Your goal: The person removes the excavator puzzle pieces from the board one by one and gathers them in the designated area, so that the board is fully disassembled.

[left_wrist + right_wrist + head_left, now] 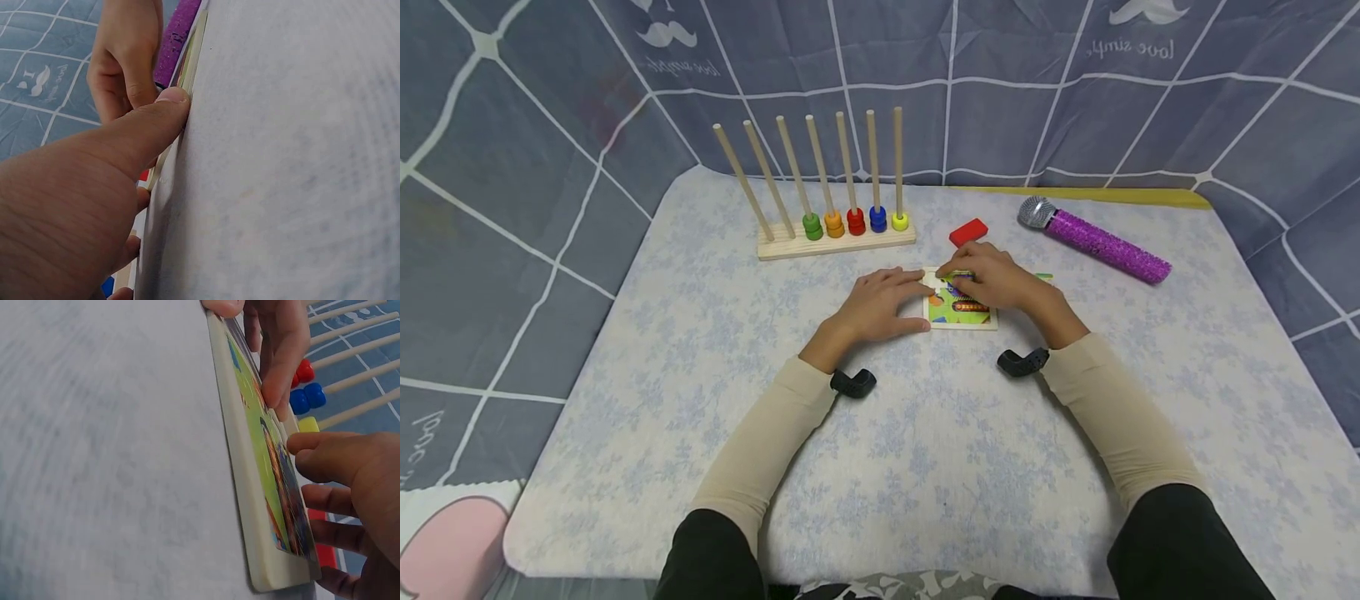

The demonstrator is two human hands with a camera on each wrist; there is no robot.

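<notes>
A small framed picture puzzle [958, 317] with a green, colourful picture lies flat on the table. My left hand [883, 304] rests at its left side. The left thumb [172, 97] touches the near left edge, while the other fingers, fairly straight, lie on the left part. My right hand [996, 279] reaches over the upper right part. Its thumb and index finger are bent down at the picture, and whether they pinch a piece is hidden. In the right wrist view, the other right fingers [337, 537] lie along the puzzle's far side.
Behind stands a wooden peg rack [835, 244] with coloured beads on several of its pegs. A red block [968, 232] lies just beyond the puzzle. At the right is a glittery purple microphone [1105, 243]. A yellow strip [1097, 197] runs along the table's back edge.
</notes>
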